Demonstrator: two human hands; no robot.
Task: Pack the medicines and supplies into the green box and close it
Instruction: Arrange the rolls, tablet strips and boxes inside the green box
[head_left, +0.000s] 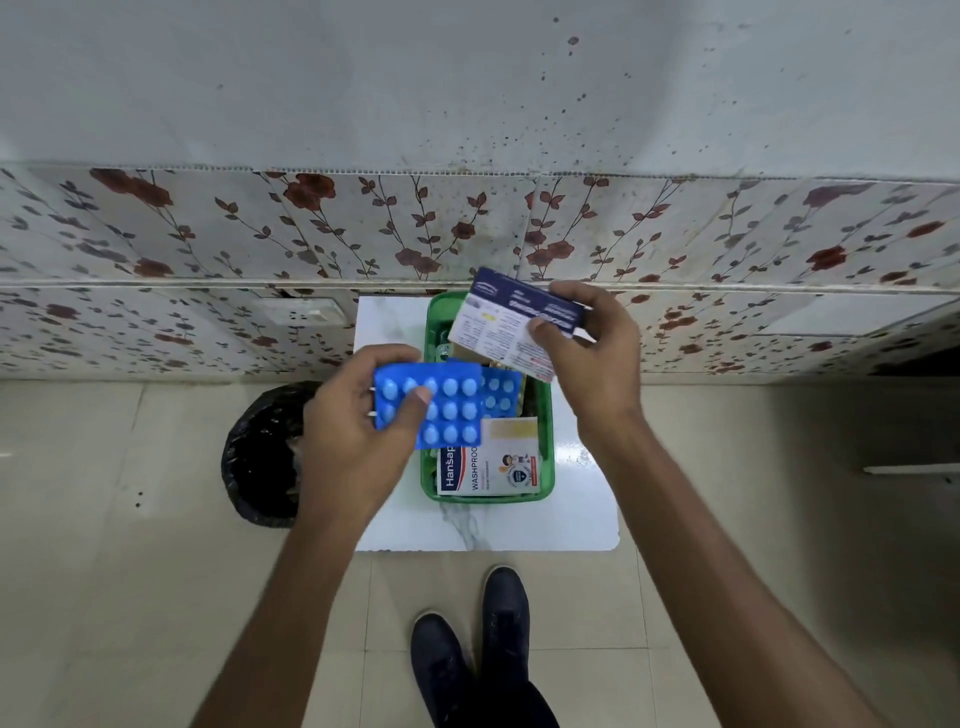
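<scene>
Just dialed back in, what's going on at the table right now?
A person is packing a green box on a small white table. The left hand holds a blue blister pack over the box; the right hand holds a blue-and-white medicine carton above its far end. A plaster pack and another blue blister strip already lie inside. No lid is visible.

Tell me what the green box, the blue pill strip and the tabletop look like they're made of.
Green box: probably glossy moulded plastic, with translucent walls. Blue pill strip: likely a plastic blister sheet with raised bubbles. Tabletop: glossy, marble-look white with grey veining; real stone or laminate unclear.
</scene>
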